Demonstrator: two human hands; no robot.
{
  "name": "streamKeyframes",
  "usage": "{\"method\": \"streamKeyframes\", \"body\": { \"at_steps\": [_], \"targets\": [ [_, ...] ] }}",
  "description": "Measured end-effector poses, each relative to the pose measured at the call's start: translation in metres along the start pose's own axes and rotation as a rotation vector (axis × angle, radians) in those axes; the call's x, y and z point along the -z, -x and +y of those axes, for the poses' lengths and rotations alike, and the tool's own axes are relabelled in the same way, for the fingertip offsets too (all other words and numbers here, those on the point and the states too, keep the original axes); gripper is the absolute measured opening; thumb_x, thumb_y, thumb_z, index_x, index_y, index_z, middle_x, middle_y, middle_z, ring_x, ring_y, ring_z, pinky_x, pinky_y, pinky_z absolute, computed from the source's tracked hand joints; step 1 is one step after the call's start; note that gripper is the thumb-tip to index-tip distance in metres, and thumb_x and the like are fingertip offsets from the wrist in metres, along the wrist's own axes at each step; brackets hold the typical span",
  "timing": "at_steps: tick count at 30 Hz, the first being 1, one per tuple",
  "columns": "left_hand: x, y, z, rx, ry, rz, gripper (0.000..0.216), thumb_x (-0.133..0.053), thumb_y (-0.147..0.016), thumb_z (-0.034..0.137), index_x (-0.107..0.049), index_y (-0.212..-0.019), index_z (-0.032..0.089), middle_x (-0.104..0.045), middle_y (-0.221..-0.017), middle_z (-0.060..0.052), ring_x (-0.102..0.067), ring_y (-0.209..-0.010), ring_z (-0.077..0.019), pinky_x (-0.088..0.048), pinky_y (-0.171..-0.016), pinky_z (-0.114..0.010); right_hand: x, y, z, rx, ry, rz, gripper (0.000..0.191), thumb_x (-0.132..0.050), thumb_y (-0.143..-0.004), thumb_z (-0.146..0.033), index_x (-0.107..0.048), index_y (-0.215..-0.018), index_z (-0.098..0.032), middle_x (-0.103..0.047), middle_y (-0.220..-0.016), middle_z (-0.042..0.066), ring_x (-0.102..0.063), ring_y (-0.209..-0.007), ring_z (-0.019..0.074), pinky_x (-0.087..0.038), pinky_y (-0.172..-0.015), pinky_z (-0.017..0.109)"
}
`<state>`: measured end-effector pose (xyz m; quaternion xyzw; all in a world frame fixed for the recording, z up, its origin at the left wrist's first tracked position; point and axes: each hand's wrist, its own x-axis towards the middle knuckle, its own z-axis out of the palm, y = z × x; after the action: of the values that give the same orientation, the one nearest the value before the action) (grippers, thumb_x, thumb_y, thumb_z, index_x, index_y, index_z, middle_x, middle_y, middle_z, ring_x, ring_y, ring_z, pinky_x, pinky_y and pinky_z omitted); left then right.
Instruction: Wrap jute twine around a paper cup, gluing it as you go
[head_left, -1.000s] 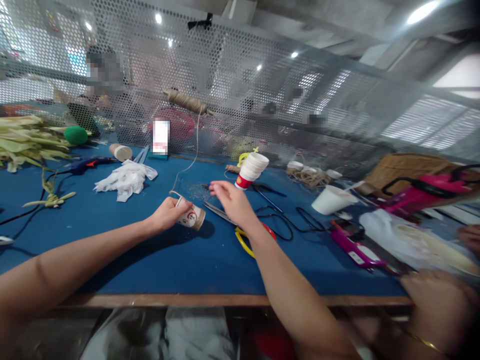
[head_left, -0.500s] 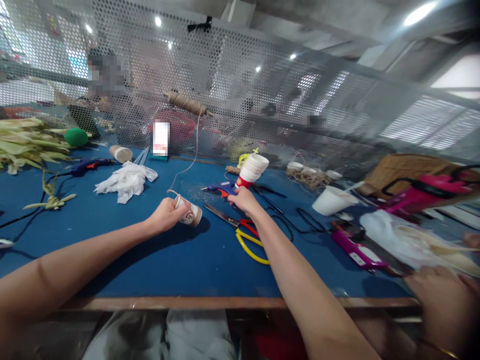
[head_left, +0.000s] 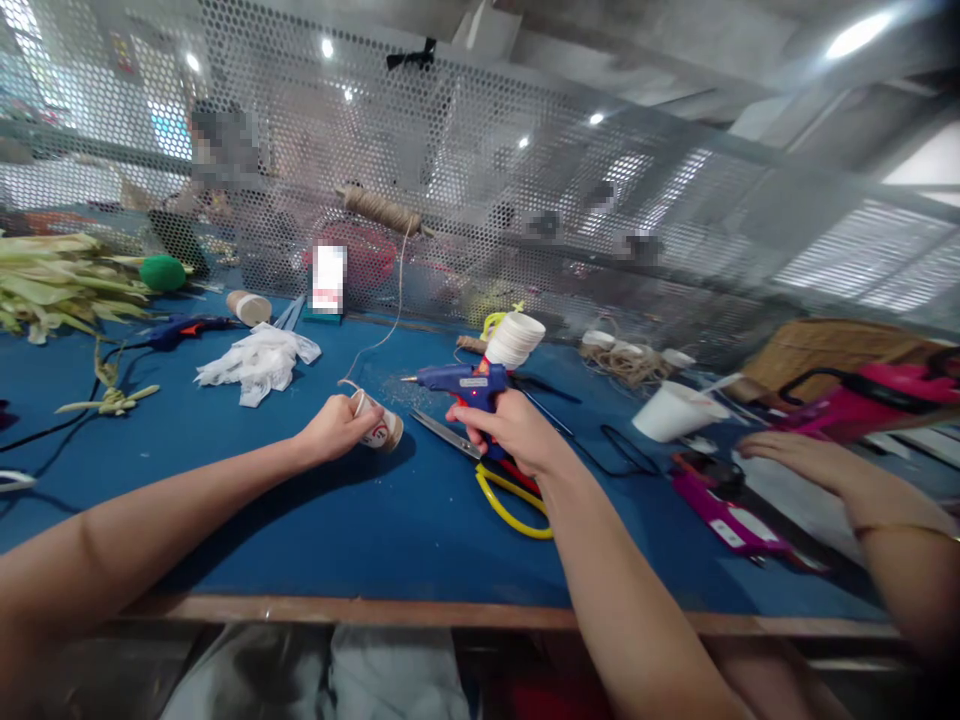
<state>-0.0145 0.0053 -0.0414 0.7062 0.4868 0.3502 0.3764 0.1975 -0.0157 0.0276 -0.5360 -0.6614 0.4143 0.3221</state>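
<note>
My left hand [head_left: 336,428] is closed round a small paper cup [head_left: 382,430] tipped on its side, with brown cord wound near one end. A strand of twine [head_left: 390,322] runs from the cup up to a spool of twine [head_left: 381,210] on the mesh panel. In my right hand [head_left: 510,425] is a blue glue gun [head_left: 463,380], gripped by its handle, its nozzle pointing left toward the cup. Beneath that hand lie scissors [head_left: 517,512] with yellow and red handles, blades toward the cup. A stack of paper cups [head_left: 516,340] stands just behind the glue gun.
On the left are crumpled white cloth [head_left: 259,362], another glue gun [head_left: 184,330], a cord-wrapped cup [head_left: 249,308] and corn husks [head_left: 64,280]. At right are a white cup [head_left: 679,412], a purple power strip [head_left: 731,510] and another person's hand [head_left: 802,462]. A perforated panel [head_left: 465,120] borders the back.
My right hand has lifted the glue gun off the table and turned it upright. My left hand still holds the cup. The other person's hand has moved farther onto the table.
</note>
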Motion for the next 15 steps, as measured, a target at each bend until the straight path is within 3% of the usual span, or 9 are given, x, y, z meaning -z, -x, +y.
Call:
{"method": "streamKeyframes", "body": {
  "at_steps": [7,15],
  "targets": [
    [0.0,-0.001,-0.001,-0.005,0.002,0.026,0.038,-0.041,-0.074,0.041,-0.06,-0.06,0.011,-0.056,-0.056,-0.003,-0.05,-0.056,-0.0136,-0.039,-0.052,-0.022,-0.005,0.009,0.01,-0.077,0.125,-0.003,0.026,-0.057,-0.069,-0.036,-0.053,-0.056,-0.014,-0.042,-0.038,-0.004,-0.038,-0.034,0.0058,-0.033,-0.038,0.02],
    [0.0,-0.003,-0.003,0.018,0.001,0.041,0.039,-0.04,-0.074,0.042,-0.061,-0.063,0.011,-0.058,-0.059,-0.004,-0.051,-0.057,-0.0144,-0.04,-0.054,-0.023,-0.009,0.012,0.01,-0.063,0.181,-0.021,0.026,-0.057,-0.069,-0.037,-0.051,-0.057,-0.015,-0.045,-0.039,-0.004,-0.04,-0.034,0.0064,-0.035,-0.038,0.02]
  ]
}}
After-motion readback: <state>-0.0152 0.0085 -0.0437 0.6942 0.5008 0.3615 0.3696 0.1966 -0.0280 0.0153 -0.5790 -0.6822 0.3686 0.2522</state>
